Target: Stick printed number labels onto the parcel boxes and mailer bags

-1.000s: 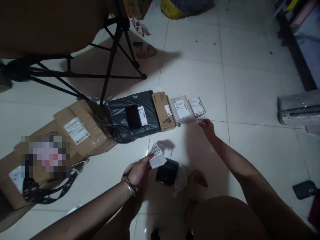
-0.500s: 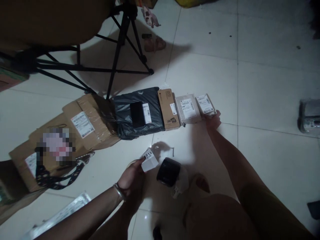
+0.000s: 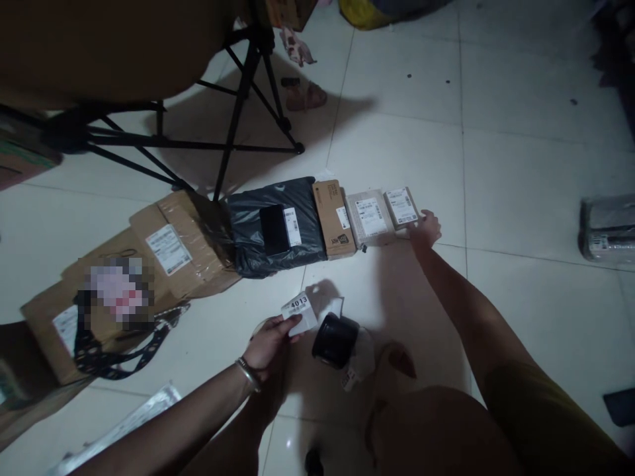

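My left hand (image 3: 268,342) pinches a white label strip (image 3: 300,312) printed with 4013, just above a black label printer (image 3: 335,340) on the floor. My right hand (image 3: 424,229) reaches far forward and touches the lower right corner of a small labelled parcel (image 3: 401,206), the last in a row. Leftward the row runs on with a clear-wrapped parcel (image 3: 368,217), a narrow brown box (image 3: 333,218), a black plastic bag parcel (image 3: 272,225) and taped cardboard boxes (image 3: 173,248). Whether the right fingers hold anything is unclear.
A black tripod (image 3: 238,112) stands behind the row, beside a dark chair. A wrapped grey parcel (image 3: 608,228) lies at the right edge. A black strap (image 3: 119,347) lies on the left cardboard. My knee (image 3: 436,430) fills the lower right. White tiled floor all round.
My right hand moved from the floor in front of the row up to the small parcel's corner. My left hand stayed with the label strip. The view shifted slightly.
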{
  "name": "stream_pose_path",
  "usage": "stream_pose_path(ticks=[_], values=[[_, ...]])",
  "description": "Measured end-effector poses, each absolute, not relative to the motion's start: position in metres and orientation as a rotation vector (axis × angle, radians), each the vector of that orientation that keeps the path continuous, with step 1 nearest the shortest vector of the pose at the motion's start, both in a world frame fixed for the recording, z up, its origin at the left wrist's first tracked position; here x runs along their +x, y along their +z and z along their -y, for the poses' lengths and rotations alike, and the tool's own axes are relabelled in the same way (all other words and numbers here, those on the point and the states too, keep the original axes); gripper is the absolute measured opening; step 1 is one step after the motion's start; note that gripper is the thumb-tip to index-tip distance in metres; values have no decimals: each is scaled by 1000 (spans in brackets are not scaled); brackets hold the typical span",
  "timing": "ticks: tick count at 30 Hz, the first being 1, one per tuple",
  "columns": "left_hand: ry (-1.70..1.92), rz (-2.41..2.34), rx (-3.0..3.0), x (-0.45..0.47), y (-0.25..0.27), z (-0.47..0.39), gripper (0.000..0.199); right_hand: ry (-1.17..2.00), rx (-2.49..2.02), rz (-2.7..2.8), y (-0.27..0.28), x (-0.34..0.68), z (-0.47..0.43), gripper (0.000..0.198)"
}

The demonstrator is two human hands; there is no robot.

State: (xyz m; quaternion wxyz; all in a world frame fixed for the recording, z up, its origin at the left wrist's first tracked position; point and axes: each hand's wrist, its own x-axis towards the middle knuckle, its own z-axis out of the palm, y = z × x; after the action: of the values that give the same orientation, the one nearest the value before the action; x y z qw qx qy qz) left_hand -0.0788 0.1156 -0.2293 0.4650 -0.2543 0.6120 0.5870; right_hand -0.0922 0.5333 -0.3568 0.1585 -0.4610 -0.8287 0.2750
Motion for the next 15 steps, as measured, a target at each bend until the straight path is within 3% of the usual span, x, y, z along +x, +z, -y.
stream_pose_path(ticks=[4,5,8,10,13,15], values=[[1486,-1525,-460,-71,-230,-115,47,1360,-978,2284,-317,-55,-420,25],[1503,-1522,-410,-68,-228,-116,47,1693,-759,2306,-307,-41,-390,26],[1508,-1469,-260,-59,-220,-122,53,2443,-398,2270,-276,-7,-325,47],[1500,-1430,-179,-54,-214,-124,58,2537,-406,2274,-260,3,-308,49],[1512,-1435,-119,-48,-208,-121,54,2371,-359,2384,-246,5,-307,19],[1543,-1460,-205,-46,-209,-117,46,2299,-256,2442,-243,5,-307,10]])
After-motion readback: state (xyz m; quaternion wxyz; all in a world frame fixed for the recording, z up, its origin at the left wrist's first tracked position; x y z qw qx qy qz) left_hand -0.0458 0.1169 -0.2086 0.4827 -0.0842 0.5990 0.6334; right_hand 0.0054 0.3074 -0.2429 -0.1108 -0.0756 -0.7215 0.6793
